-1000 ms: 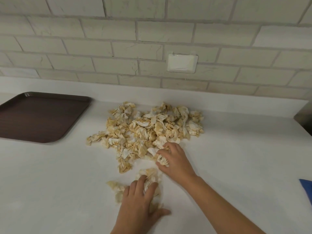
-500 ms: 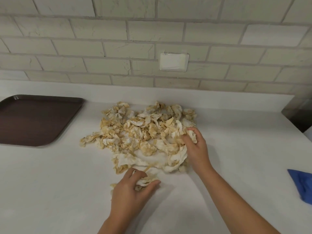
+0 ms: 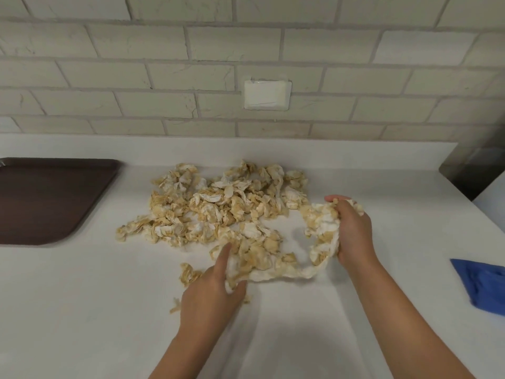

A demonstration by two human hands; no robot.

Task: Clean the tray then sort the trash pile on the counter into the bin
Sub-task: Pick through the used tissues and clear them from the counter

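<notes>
A pile of crumpled, brown-stained paper scraps (image 3: 218, 206) lies on the white counter (image 3: 82, 310) near the wall. My right hand (image 3: 352, 231) grips a wad of the stained paper (image 3: 322, 222) at the pile's right edge. A twisted white strip (image 3: 284, 273) runs from that wad to my left hand (image 3: 213, 288), which clutches paper at the pile's near edge. The dark brown tray (image 3: 49, 198) sits bare at the far left. No bin shows in the head view.
A blue cloth (image 3: 483, 285) lies at the right edge of the counter. A dark appliance corner (image 3: 475, 173) stands at the back right. A white outlet cover (image 3: 266, 94) is on the brick wall behind the pile.
My right hand has pulled a wad of paper out to the right of the pile. My left hand has closed on paper at the near edge, and a strip now stretches between both hands.
</notes>
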